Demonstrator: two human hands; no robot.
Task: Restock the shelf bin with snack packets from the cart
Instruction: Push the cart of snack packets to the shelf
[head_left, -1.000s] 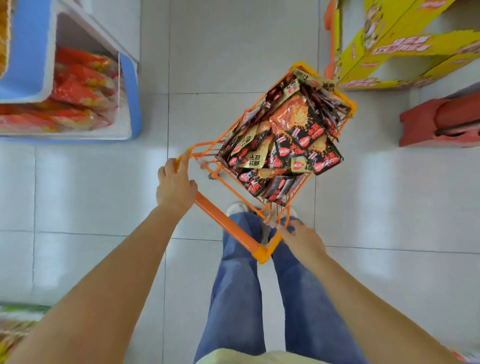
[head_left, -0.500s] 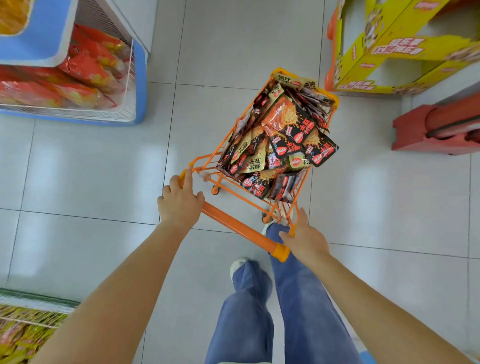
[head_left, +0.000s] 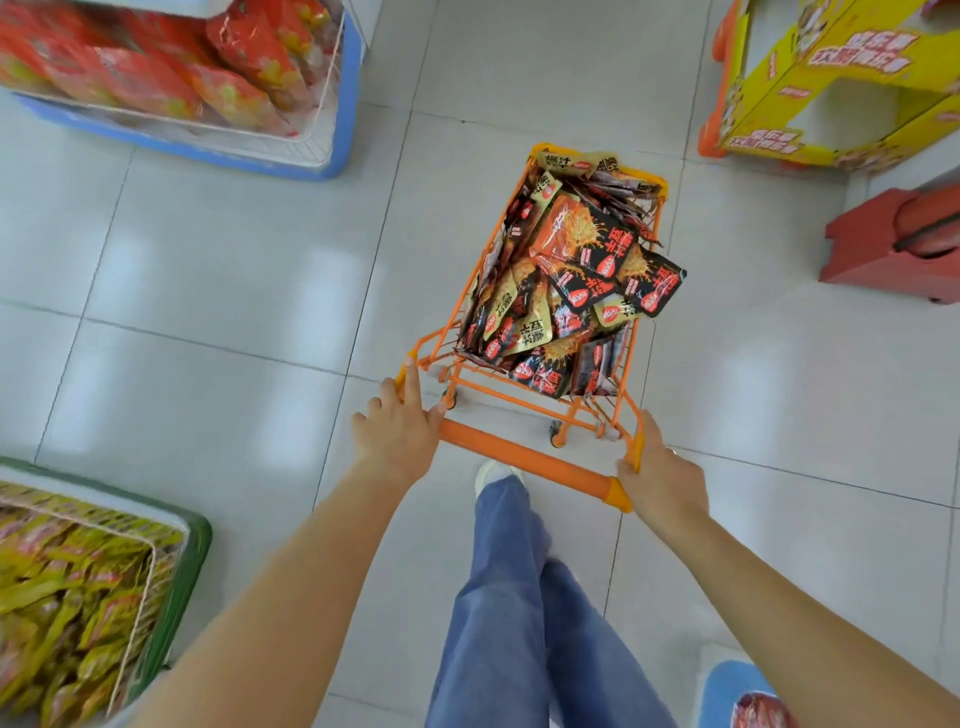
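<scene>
**Cart rolling down the aisle, loaded to the brim**

Both hands are on the handle here. The left hand (head_left: 397, 423) is wrapping around the left end of the orange bar, and the right hand (head_left: 660, 475) is gripping the right end, thumb up along the side post. The small orange cart (head_left: 524, 457) is sitting on the tiled floor (head_left: 208, 312) right in front of the person, its long axis running away from them and leaning slightly to the right, nose pointing up the aisle towards the yellow cardboard display (head_left: 831, 88).

The snack packets (head_left: 576, 270) are heaping above the wire rim, mostly lying flat in a loose jumble. One black-and-red packet (head_left: 657, 288) is hanging out over the right edge, and that looks like the risk: a sharp turn or a bump on a tile seam could tip it onto the floor.

Nothing is going into a bin yet. The blue-framed bin (head_left: 343, 104) of red packets is sitting ahead to the left, well apart from the cart, and a green-framed bin (head_left: 195, 540) of yellow packets is close by on the near left. Which one is the target, I cannot tell.
</scene>
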